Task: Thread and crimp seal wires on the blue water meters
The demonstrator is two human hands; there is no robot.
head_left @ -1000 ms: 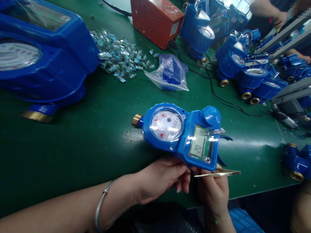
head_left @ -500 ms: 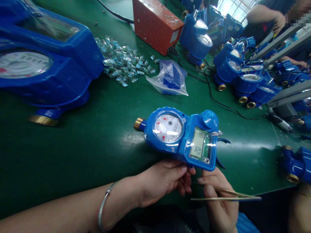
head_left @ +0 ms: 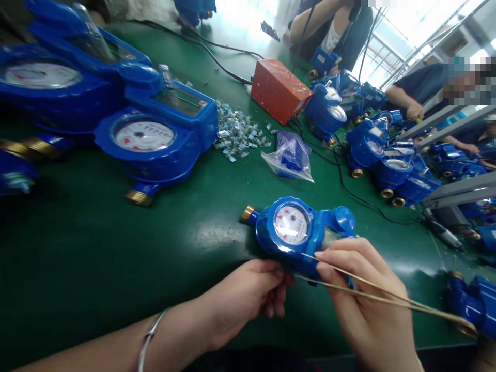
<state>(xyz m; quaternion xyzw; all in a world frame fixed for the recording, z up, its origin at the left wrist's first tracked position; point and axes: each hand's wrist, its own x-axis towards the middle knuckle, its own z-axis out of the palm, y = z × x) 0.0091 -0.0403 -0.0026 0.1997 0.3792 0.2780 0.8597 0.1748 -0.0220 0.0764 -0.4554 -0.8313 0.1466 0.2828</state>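
A blue water meter (head_left: 271, 237) with a round dial and brass threaded end lies on the green table in front of me. My left hand (head_left: 251, 294), a bangle on its wrist, has its fingers curled at the meter's near side; what its fingertips hold, if anything, is hidden. Gold-coloured tweezers (head_left: 391, 297) are pinched in my right hand (head_left: 368, 289), over the meter's display end. Their two tips are apart and point left, near the meter's lower edge. The fingers partly cover the display.
Several blue meters (head_left: 145, 137) stand at the left, more (head_left: 366, 147) at the back right. Small clear-and-blue parts (head_left: 240, 134) lie heaped beside a plastic bag (head_left: 290, 157) and an orange box (head_left: 279, 92). Black cables cross the green table (head_left: 186, 258). Other people (head_left: 416, 95) sit behind.
My right hand has risen with the tweezers from below the meter to over its display end. My left hand remains at the near side. The view has shifted, showing more meters at the left.
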